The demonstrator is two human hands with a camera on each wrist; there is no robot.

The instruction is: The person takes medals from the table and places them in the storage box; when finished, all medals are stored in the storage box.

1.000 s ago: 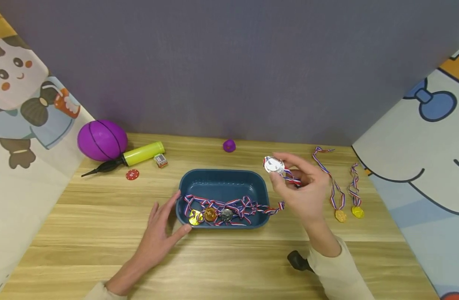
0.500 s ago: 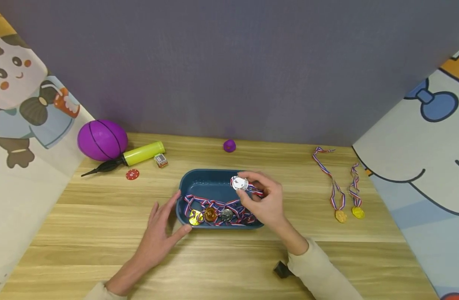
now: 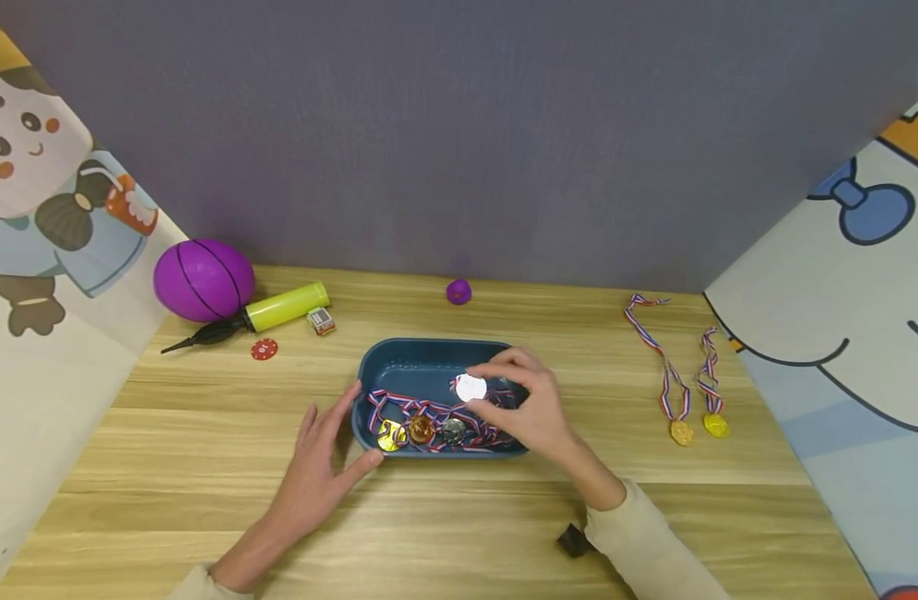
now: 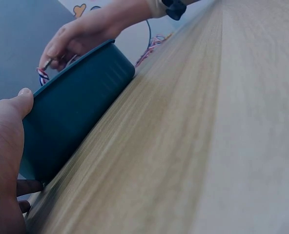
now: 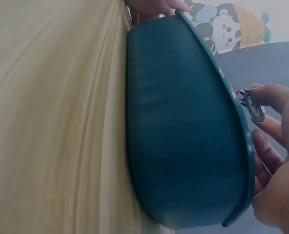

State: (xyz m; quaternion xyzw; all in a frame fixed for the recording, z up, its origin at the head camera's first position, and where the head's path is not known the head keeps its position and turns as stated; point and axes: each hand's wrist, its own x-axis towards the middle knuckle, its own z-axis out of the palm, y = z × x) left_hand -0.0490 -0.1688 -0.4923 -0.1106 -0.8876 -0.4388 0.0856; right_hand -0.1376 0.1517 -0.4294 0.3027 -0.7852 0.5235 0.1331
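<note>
My right hand (image 3: 530, 408) pinches a silver medal (image 3: 470, 387) between thumb and fingertips, over the right half of a dark blue bin (image 3: 399, 343). Its striped ribbon trails back toward the palm. In the right wrist view the medal (image 5: 253, 108) shows edge-on just above the rim. My left hand (image 3: 324, 462) spans the bin's left end, thumb at the near corner and fingers fairly straight along the side. Inside the bin lie a gold medal (image 3: 391, 435), a bronze medal (image 3: 420, 429) and a dark silver medal (image 3: 454, 430) with tangled red, white and blue ribbons.
Two gold-coloured medals, one orange-gold (image 3: 681, 432) and one yellow (image 3: 716, 424), lie right with ribbons stretched back. A purple ball (image 3: 204, 281), yellow hand pump (image 3: 288, 307), small box (image 3: 321, 322) and red chip (image 3: 264, 349) sit left. A purple ring-like piece (image 3: 459, 292) is near the back wall.
My right hand has carried the silver medal left and down, from right of the bin to over its inside. The ribbon draped over the right rim no longer shows there. My left hand stays put.
</note>
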